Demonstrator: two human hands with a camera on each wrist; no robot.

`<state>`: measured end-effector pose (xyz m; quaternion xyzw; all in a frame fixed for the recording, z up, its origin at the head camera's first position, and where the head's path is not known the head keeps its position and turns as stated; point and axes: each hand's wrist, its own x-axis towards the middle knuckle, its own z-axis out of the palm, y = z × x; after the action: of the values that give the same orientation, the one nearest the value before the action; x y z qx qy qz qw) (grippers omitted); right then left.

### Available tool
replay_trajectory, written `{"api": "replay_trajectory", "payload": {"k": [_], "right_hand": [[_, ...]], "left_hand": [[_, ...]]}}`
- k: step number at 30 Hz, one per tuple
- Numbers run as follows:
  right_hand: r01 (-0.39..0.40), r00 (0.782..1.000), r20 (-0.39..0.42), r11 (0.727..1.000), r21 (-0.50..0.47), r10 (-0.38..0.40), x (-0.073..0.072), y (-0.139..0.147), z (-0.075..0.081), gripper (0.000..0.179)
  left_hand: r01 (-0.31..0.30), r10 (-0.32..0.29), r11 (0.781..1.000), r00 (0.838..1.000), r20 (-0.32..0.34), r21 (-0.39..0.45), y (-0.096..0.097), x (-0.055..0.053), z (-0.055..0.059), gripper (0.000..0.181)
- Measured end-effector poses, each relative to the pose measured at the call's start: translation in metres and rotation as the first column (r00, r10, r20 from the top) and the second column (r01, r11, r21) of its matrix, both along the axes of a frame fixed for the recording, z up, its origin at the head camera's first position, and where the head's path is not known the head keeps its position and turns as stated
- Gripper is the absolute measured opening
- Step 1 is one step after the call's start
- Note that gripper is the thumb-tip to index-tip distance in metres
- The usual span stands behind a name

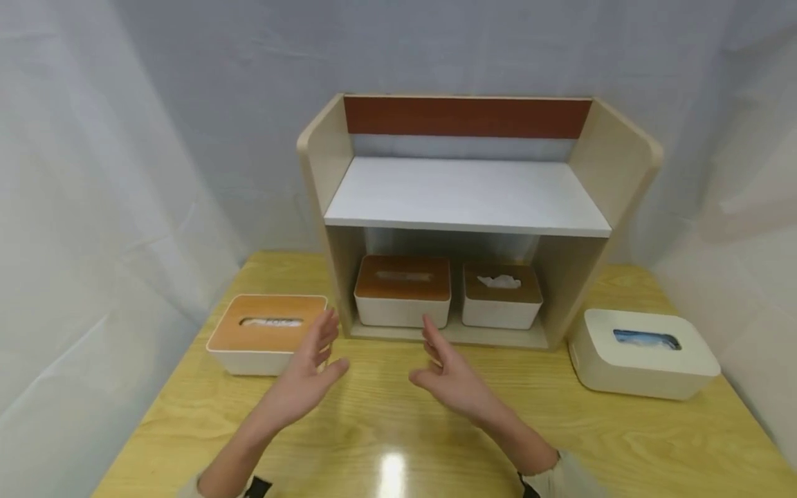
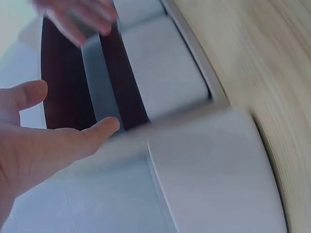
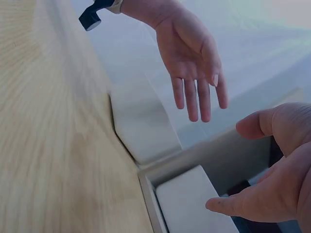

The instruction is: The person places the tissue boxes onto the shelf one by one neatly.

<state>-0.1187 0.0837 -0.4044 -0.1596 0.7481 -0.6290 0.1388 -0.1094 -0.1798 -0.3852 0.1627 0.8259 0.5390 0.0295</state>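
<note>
My left hand (image 1: 306,373) hovers beside the right end of an orange-lidded tissue box (image 1: 268,342), fingers extended and thumb spread, holding nothing. My right hand (image 1: 453,380) is raised over the table in front of the shelf unit, palm turned inward, also empty. Behind the two hands, on the lower shelf, stand a wide brown-lidded tissue box (image 1: 402,290) and a smaller tissue box (image 1: 501,296) with white tissue poking from its slot. In the right wrist view the left hand (image 3: 192,58) shows straight fingers, with the right thumb and fingers (image 3: 272,204) near the shelf.
The wooden shelf unit (image 1: 468,197) has a white upper board and pale side panels. At the right, a cream tissue box (image 1: 647,354) with a blue-filled slot stands on the wooden table (image 1: 386,422). Pale cloth (image 1: 93,207) hangs around the table's back and sides.
</note>
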Motion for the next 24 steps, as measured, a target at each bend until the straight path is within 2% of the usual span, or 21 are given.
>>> {"api": "replay_trajectory", "payload": {"k": [3,5,7,10,13,16,20,24], "right_hand": [[-0.032,0.999,0.015,0.999,0.014,0.032,0.001,-0.015,-0.004,0.093],[-0.067,0.997,0.033,0.998,0.015,0.067,0.001,-0.025,-0.007,0.092],[-0.111,0.992,0.056,0.994,0.016,0.11,0.0,-0.035,-0.011,0.091],[-0.173,0.98,0.098,0.985,0.011,0.171,-0.003,-0.051,-0.016,0.089],[-0.204,0.974,0.108,0.979,0.03,0.2,-0.006,-0.067,-0.021,0.089],[-0.216,0.972,0.105,0.975,0.055,0.21,-0.01,-0.082,-0.025,0.09],[-0.238,0.967,0.107,0.969,0.068,0.23,-0.016,-0.1,-0.03,0.096],[-0.258,0.96,0.129,0.964,0.065,0.249,-0.022,-0.113,-0.035,0.103]], "left_hand": [[-0.092,0.092,0.996,0.995,-0.034,0.007,-0.025,0.002,0.002,0.076],[-0.163,0.162,0.987,0.985,-0.059,-0.01,-0.041,0.004,0.004,0.075],[-0.231,0.229,0.973,0.969,-0.092,-0.014,-0.058,0.007,0.003,0.075],[-0.337,0.331,0.941,0.936,-0.116,-0.032,-0.085,0.01,0.001,0.075],[-0.414,0.409,0.909,0.907,-0.095,-0.036,-0.114,0.007,-0.004,0.075],[-0.446,0.445,0.893,0.895,-0.034,-0.055,-0.141,0.002,-0.012,0.077],[-0.437,0.442,0.894,0.896,0.042,-0.098,-0.167,-0.007,-0.023,0.078],[-0.405,0.415,0.909,0.903,0.108,-0.103,-0.179,-0.018,-0.035,0.075]]}}
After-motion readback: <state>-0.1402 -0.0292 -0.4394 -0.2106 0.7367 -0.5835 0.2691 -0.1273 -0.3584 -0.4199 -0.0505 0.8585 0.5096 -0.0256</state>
